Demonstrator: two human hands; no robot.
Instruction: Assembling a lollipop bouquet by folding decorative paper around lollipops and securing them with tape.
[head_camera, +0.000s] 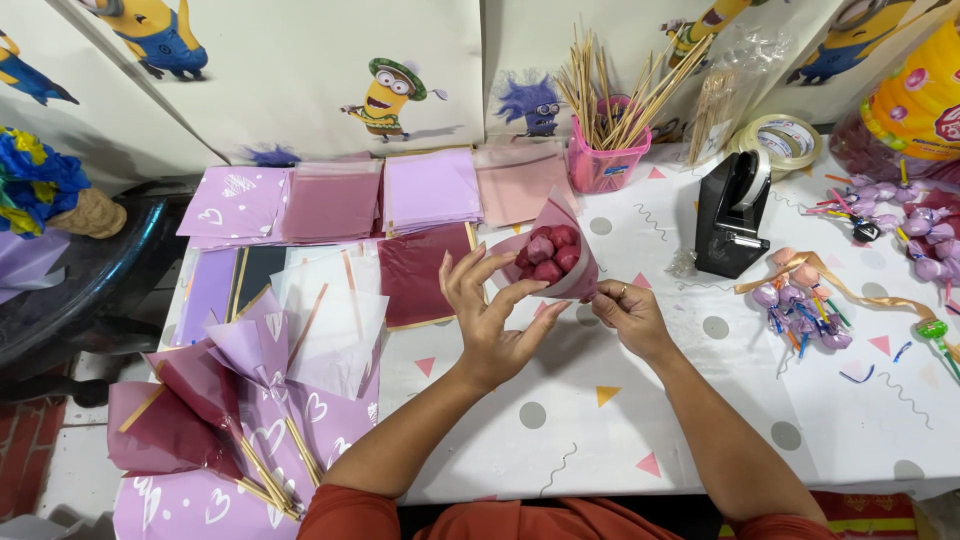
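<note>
Left hand: the left hand (490, 320) is hovering right by the little bouquet (548, 255), fingers spread and curled loosely, thumb and fingertips touching the lower left edge of the pink wrap. Not really clamping down, more like pinching and steadying it.

Right hand: the right hand (625, 310) is closing around the bottom point of the wrap, fingers curled in, gripping the stem end from the right side.

Bouquet: it's sitting just above the table (700, 400), between both hands, tilted with the open end pointing up and away. Dark pink round pieces are bunching inside a pink paper cone.

Paper sheets: stacks of wrapping sheets (420, 190) in purple, pink and maroon are lying beyond and to the left of the hands.

Finished ones: a few wrapped bouquets on sticks (220, 400) are lying at the near left corner.

Sticks: a pink cup of wooden sticks (605, 150) is standing at the back.

Tape: a black tape dispenser (733, 215) is sitting to the right, with wrapped lollipops (800, 305) near it.
</note>
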